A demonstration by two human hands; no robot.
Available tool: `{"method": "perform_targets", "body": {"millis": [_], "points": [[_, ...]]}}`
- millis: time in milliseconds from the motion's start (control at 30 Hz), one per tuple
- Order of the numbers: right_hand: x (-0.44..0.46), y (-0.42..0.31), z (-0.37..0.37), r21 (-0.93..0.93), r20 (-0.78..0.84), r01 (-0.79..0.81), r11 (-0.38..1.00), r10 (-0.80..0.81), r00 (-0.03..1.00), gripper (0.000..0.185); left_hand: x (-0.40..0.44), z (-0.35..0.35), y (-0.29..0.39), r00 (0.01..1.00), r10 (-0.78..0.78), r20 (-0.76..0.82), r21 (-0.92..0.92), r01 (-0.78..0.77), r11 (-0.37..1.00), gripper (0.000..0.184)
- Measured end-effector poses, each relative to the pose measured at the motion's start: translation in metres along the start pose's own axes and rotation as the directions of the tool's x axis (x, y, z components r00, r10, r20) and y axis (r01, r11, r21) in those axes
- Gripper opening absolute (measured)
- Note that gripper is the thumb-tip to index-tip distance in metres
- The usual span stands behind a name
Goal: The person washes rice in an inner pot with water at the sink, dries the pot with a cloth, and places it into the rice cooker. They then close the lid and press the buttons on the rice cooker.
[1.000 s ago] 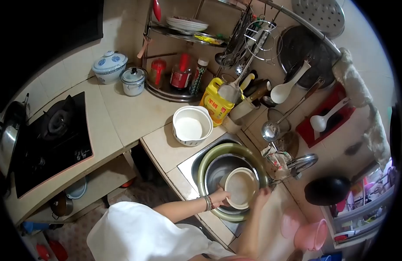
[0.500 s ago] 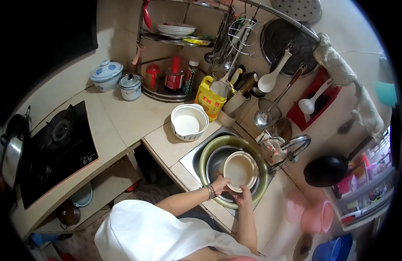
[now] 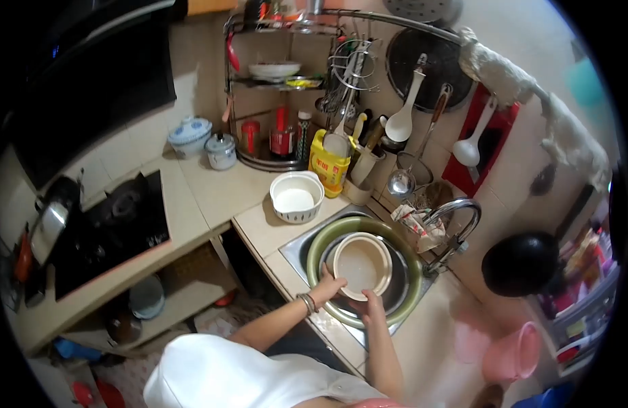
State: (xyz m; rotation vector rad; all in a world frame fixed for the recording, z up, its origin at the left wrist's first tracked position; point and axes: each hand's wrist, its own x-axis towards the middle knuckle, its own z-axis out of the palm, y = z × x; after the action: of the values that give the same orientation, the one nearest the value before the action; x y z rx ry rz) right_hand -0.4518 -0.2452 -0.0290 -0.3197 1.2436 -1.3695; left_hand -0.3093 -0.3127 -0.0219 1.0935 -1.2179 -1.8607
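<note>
Cream bowl (image 3: 361, 267) has shifted nearer ctr. of green basin (image 3: 415, 277), lower ctr. of frame, w/ L hand (image 3: 327, 287) & R hand (image 3: 373, 308) clamped on its lower edge, i.e. holding step; next move calls for level 2-handed support.

Both hands hold a cream pot (image 3: 362, 266) by its near side, the left hand (image 3: 325, 287) with its thumb on the rim and the right hand (image 3: 372, 307) just beside it. The pot is above a metal basin (image 3: 398, 294), which lies inside a green basin (image 3: 415, 285) in the steel sink (image 3: 293, 252). A curved faucet (image 3: 457, 241) stands at the sink's far right corner, with a patterned cloth (image 3: 423, 231) next to it. On the tiled surface (image 3: 259, 234), just beyond the sink, a white bowl (image 3: 297, 197) with a dark pattern sits near a yellow jug (image 3: 329, 164). A pink container (image 3: 511, 353) stands to the right.
</note>
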Motion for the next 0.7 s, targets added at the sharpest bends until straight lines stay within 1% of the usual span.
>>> {"method": "perform_targets", "body": {"millis": [33, 67, 100, 133, 167, 200, 267, 300, 400, 433, 467, 533, 633, 700], "points": [[0.0, 0.001, 0.0, -0.002, 0.0, 0.017, 1.0, -0.017, 1.0, 0.04, 0.002, -0.001, -0.004, 1.0, 0.019, 0.01, -0.06, -0.019, 0.998, 0.094], [0.003, 0.002, -0.001, -0.049, 0.013, 0.001, 0.999, 0.0, 1.0, 0.039, 0.002, -0.004, -0.009, 0.999, 0.029, 0.024, -0.119, -0.026, 0.993, 0.092], [0.004, 0.002, -0.003, -0.044, 0.019, -0.018, 0.999, 0.018, 1.0, 0.039, -0.009, -0.003, 0.006, 0.998, 0.026, 0.054, -0.089, -0.021, 0.996, 0.078], [0.003, 0.002, -0.003, -0.047, 0.02, -0.032, 0.998, 0.033, 0.999, 0.038, 0.0, -0.009, -0.001, 0.979, 0.063, 0.196, -0.238, -0.015, 0.971, 0.066], [0.0, 0.001, 0.0, -0.051, 0.016, 0.012, 0.999, -0.012, 1.0, 0.037, 0.001, -0.011, -0.011, 0.982, 0.009, 0.188, -0.266, 0.042, 0.963, 0.065], [0.002, -0.003, 0.006, -0.055, -0.013, 0.044, 0.998, -0.044, 0.999, 0.037, 0.005, -0.011, -0.003, 0.982, -0.023, 0.188, -0.294, 0.079, 0.952, 0.065], [-0.006, -0.002, 0.007, -0.095, -0.087, 0.071, 0.993, -0.08, 0.993, 0.037, 0.008, -0.01, 0.0, 0.975, -0.006, 0.22, -0.284, 0.07, 0.956, 0.065], [-0.009, -0.005, 0.009, -0.129, -0.089, 0.058, 0.99, -0.07, 0.994, 0.038, 0.007, -0.012, 0.0, 0.973, 0.001, 0.233, -0.281, 0.066, 0.957, 0.065], [-0.005, -0.002, 0.005, -0.121, -0.08, 0.064, 0.991, -0.074, 0.994, 0.039, 0.012, -0.012, 0.001, 0.957, -0.007, 0.289, -0.305, 0.099, 0.947, 0.061], [-0.008, -0.003, 0.008, -0.137, -0.124, 0.077, 0.988, -0.095, 0.988, 0.038, 0.012, -0.011, 0.003, 0.96, -0.046, 0.277, -0.271, 0.124, 0.954, 0.061], [0.002, 0.004, 0.0, -0.138, -0.118, 0.058, 0.989, -0.074, 0.99, 0.036, 0.008, -0.011, 0.004, 0.963, -0.084, 0.255, -0.265, 0.154, 0.952, 0.058], [0.001, 0.004, 0.003, -0.162, -0.158, 0.051, 0.986, -0.077, 0.984, 0.035, 0.012, -0.013, 0.003, 0.951, -0.149, 0.272, -0.244, 0.218, 0.945, 0.054], [0.002, 0.003, 0.001, -0.153, -0.147, 0.026, 0.988, -0.048, 0.988, 0.038, 0.02, -0.015, -0.002, 0.941, -0.162, 0.298, -0.265, 0.244, 0.933, 0.048], [0.002, 0.002, 0.003, -0.167, -0.152, 0.029, 0.986, -0.055, 0.987, 0.039, 0.021, -0.015, -0.004, 0.944, -0.151, 0.293, -0.279, 0.235, 0.931, 0.044]]}}
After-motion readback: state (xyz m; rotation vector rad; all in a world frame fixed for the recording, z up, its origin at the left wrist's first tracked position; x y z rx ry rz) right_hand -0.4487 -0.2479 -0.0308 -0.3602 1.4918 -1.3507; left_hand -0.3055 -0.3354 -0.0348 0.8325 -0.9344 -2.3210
